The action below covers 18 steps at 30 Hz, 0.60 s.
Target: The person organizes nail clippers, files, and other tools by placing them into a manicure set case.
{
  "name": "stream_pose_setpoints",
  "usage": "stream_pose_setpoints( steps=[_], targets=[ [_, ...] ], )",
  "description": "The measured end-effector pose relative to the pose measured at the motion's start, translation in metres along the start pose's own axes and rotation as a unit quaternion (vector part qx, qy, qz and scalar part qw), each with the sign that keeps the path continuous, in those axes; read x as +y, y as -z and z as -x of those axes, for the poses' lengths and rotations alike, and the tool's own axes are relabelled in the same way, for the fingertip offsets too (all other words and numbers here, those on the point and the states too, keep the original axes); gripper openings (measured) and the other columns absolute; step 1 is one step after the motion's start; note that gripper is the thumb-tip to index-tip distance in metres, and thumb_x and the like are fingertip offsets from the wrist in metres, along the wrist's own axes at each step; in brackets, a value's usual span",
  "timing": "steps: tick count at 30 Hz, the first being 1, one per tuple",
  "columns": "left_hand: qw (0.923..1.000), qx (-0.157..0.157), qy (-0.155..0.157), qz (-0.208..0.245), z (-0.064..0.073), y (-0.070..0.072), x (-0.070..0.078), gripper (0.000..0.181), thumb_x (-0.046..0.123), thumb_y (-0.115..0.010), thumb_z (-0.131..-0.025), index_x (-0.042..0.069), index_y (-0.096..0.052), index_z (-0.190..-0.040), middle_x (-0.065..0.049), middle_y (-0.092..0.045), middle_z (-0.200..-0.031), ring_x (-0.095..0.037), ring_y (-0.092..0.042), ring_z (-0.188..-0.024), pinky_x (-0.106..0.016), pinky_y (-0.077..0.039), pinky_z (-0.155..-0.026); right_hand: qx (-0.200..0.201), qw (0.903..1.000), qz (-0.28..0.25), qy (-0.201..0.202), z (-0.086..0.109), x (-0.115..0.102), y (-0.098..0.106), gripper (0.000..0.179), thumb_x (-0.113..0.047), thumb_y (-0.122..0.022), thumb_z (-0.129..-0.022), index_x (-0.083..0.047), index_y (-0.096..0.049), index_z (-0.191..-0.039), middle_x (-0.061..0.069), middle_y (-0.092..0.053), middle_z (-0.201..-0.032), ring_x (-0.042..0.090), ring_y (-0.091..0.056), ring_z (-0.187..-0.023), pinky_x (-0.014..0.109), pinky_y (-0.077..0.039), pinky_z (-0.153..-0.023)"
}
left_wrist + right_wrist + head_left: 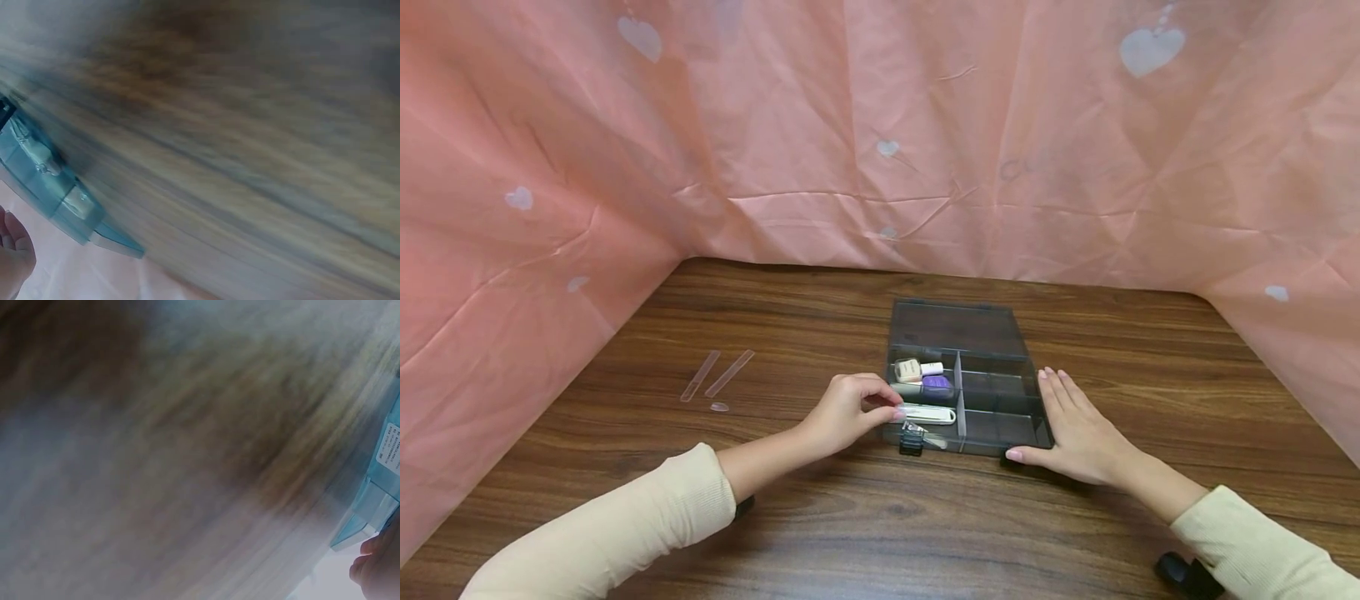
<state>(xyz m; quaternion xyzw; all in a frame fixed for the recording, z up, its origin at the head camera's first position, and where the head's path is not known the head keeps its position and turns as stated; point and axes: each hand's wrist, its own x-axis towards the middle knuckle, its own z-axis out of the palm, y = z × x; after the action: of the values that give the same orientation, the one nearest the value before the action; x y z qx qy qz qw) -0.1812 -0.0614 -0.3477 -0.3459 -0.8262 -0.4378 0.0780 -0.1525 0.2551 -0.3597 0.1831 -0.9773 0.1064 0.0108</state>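
Thumb and forefinger of the left hand (853, 410) curl in and, from where I stand, appear to pinch the left end of a slim, flat white tool (931, 414), lying lengthwise in the left half of a smoky, see-through plastic box (1000, 427). The box sits a little right of midway between the left and right edges of the brown wood-grained table (820, 517), its smoky lid (951, 325) folded back toward the table's far edge. The right hand (1078, 437) lies with straight fingers along the box's right wall, thumb out at the near right corner, gripping nothing. Behind the white tool lie a cream bottle with a white cap (907, 371) and a purple bottle (937, 383); in front of it, by a dark plastic latch (912, 443), is a small silvery clipper (936, 439). Over toward the table's left edge are two narrow clear strips (730, 372), with a small clear oval piece (719, 407) near them. I take the step in hand to be handling the white tool within its compartment while the right hand braces the box; whether it is being set down or picked up, I can't tell. The next move calls, I judge, for light fingertips that leave the clipper undisturbed, and a steady right palm.
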Motion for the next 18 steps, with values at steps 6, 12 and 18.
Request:
stream_pose_setpoints(
  steps=[6, 12, 18],
  targets=[
    [0.9998, -0.004, -0.016, -0.015, -0.013, -0.012, 0.006, 0.009, 0.009, -0.073, -0.077, 0.002, -0.070, -0.081, -0.007, -0.070, -0.080, -0.012, -0.065, -0.075, -0.016, -0.052, -0.071, 0.005, 1.0000, 0.006, 0.004, 0.000, 0.000, -0.001, 0.112, -0.064, -0.060, -0.076, 0.016, -0.014, -0.141, 0.036, -0.014, -0.147, 0.047, -0.012, -0.138, 0.054, -0.014, -0.113],
    [0.9989, -0.020, -0.040, -0.016, -0.026, -0.025, 0.014, 0.008, 0.009, -0.073, -0.078, 0.002, -0.070, -0.081, -0.007, -0.070, -0.080, -0.013, -0.064, -0.076, -0.015, -0.051, -0.071, 0.008, 0.9999, 0.011, 0.005, 0.000, 0.000, 0.000, 0.113, -0.065, -0.059, -0.076, 0.015, -0.014, -0.141, 0.035, -0.012, -0.148, 0.047, -0.009, -0.139, 0.055, -0.008, -0.113],
    [0.9977, -0.050, -0.043, -0.014, -0.038, -0.038, 0.019, 0.010, 0.011, -0.071, -0.080, 0.002, -0.070, -0.084, -0.007, -0.071, -0.083, -0.014, -0.065, -0.080, -0.019, -0.052, -0.073, 0.002, 1.0000, 0.008, 0.002, 0.000, 0.000, 0.001, 0.113, -0.065, -0.059, -0.076, 0.014, -0.013, -0.142, 0.034, -0.010, -0.149, 0.046, -0.008, -0.139, 0.055, -0.005, -0.114]
  ],
)
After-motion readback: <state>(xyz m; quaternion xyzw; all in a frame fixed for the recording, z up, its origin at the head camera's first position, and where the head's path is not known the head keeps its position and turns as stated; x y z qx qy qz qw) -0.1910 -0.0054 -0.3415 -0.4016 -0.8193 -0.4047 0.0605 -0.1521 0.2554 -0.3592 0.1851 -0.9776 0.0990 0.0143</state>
